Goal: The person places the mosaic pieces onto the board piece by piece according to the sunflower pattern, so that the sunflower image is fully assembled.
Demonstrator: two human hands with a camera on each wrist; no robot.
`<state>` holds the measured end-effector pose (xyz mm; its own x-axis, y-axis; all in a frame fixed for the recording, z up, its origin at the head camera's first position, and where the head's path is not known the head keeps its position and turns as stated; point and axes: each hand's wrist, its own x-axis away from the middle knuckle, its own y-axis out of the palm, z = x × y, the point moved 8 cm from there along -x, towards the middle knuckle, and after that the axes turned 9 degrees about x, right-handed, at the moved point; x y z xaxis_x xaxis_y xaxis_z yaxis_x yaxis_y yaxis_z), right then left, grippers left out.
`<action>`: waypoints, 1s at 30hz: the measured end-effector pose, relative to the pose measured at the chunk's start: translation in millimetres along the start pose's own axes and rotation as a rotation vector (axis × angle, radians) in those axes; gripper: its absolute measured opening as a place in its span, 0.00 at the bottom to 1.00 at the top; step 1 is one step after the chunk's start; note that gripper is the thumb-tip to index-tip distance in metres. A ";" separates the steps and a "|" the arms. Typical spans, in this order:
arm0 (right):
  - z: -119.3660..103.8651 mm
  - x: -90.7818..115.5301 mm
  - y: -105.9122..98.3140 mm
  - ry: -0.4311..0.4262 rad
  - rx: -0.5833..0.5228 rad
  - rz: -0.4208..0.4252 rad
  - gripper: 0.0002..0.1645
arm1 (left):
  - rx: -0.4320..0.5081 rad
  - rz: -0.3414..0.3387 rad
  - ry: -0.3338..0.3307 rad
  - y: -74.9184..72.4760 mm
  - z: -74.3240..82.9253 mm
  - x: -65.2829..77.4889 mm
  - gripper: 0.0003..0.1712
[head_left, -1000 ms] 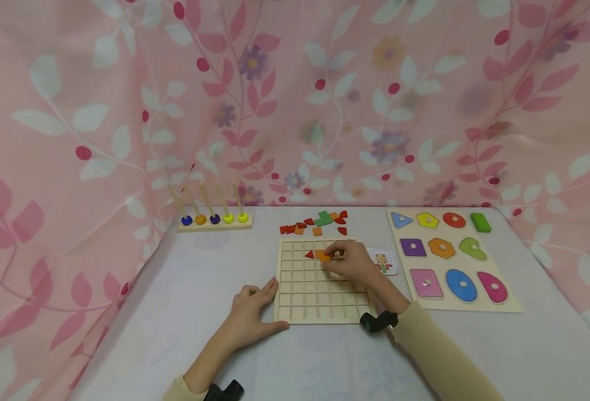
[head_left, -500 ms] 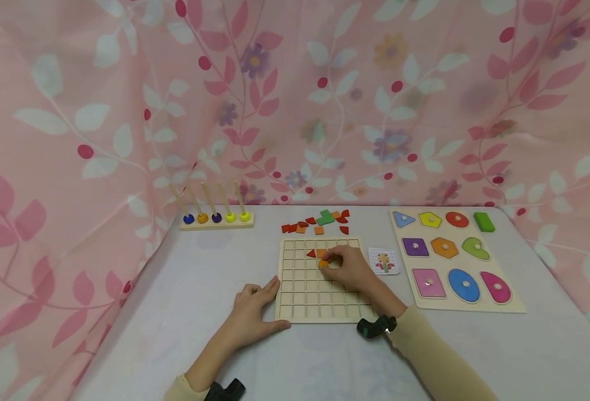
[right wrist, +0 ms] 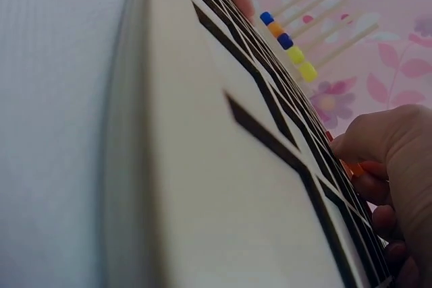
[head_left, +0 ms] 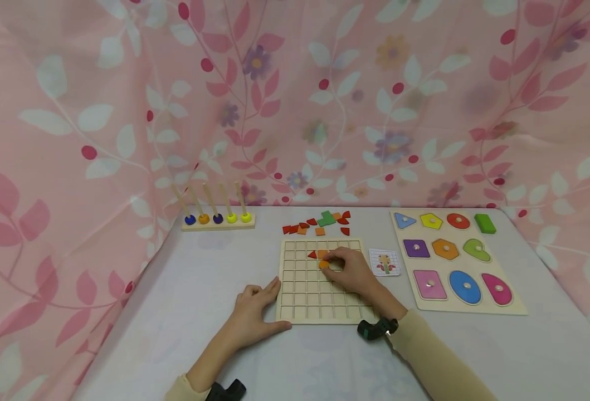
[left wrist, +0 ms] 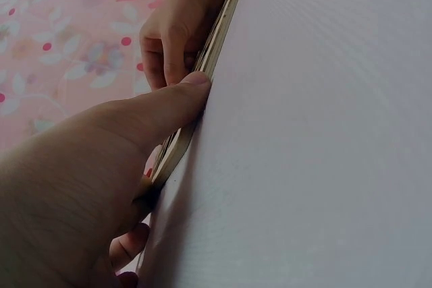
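Note:
In the head view a wooden grid board (head_left: 305, 309) lies flat on the table. My left hand (head_left: 252, 312) rests at its near left corner, thumb along the front edge and index finger by the left side. In the left wrist view that thumb (left wrist: 169, 106) touches the board's edge. Over the board, my right hand (head_left: 352, 272) pinches a small orange piece (head_left: 323, 264) with a rounded outline. Just beyond it, a red triangle (head_left: 312, 255) and an orange square (head_left: 322, 254) lie side by side on the grid. The right hand's fingers partly hide these pieces.
Loose red, orange and green pieces (head_left: 327, 218) lie behind the board. A pattern card (head_left: 385, 262) sits to its right, then a knobbed shape puzzle (head_left: 427, 303) and a green block (head_left: 484, 223). At the back left stands a peg stand (head_left: 219, 225) with coloured beads.
My right hand has shifted slightly nearer and down with the orange piece, uncovering more of the pattern card and orange square. The left hand has stayed at the board's corner.

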<state>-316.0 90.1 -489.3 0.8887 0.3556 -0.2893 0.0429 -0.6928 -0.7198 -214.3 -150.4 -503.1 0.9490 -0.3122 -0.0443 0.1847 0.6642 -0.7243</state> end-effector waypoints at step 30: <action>-1.9 -0.9 -1.3 -0.014 0.014 0.025 0.12 | 0.000 -0.008 0.004 -0.6 1.9 -0.4 0.59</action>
<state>-316.0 89.5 -486.8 0.8829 0.3469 -0.3165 0.0140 -0.6931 -0.7207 -214.3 -149.5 -501.3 0.9465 -0.3201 -0.0410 0.1923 0.6614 -0.7250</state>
